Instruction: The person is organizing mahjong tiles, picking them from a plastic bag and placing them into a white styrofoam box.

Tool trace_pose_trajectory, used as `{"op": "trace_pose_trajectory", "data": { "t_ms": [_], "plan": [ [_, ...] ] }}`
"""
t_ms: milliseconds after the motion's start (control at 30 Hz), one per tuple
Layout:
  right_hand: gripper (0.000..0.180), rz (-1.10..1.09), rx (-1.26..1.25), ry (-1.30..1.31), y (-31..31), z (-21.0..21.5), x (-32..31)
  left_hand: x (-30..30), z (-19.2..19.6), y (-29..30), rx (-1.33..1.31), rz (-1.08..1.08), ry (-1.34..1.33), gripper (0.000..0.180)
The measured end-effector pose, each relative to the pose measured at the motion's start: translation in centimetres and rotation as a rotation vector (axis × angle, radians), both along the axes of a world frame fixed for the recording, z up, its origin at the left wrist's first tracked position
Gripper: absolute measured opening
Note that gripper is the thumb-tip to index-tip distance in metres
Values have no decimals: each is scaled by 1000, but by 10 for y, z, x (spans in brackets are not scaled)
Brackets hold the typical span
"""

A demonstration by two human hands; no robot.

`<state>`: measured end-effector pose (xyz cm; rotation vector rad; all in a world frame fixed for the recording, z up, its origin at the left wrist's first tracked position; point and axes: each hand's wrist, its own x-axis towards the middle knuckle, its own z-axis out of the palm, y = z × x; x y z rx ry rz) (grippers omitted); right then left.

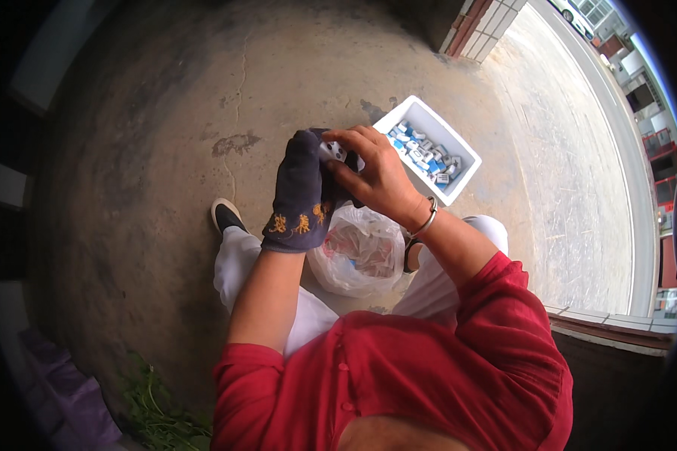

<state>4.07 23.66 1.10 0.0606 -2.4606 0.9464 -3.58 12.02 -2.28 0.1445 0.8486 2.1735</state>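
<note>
As held: gloved left hand (302,192) propped a small white piece (332,151) mid-frame, fingers curled round it.
Right hand: bare right hand (374,174) pinched it, steadying.
Box: white box (459,154) lay within reach, upper right.

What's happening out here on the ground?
A person in a red top sits over a concrete floor. Their left hand wears a dark glove with gold embroidery and holds a small white piece, which the bare right hand pinches. Ahead lies a white box of small blue and white pieces; a clear plastic bag sits between their legs.

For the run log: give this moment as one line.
left hand: gloved, holding small white piece | right hand: bare, pinching piece | white tray: blue-white pieces | plastic bag: between knees
</note>
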Motion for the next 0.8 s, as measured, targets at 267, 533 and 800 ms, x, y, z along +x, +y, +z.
{"op": "trace_pose_trajectory", "data": {
  "t_ms": [267,533,800],
  "plan": [
    [44,9,-293,-140,6,-3,-1,-1,-1,4,-41,-91,200,46],
    [54,62,-208,-105,-3,-4,1,-3,5,-4,-102,-19,-24,35],
    [48,58,-176,-111,0,-6,-2,-2,-5,2,9,-1,166,27]
  ]
}}
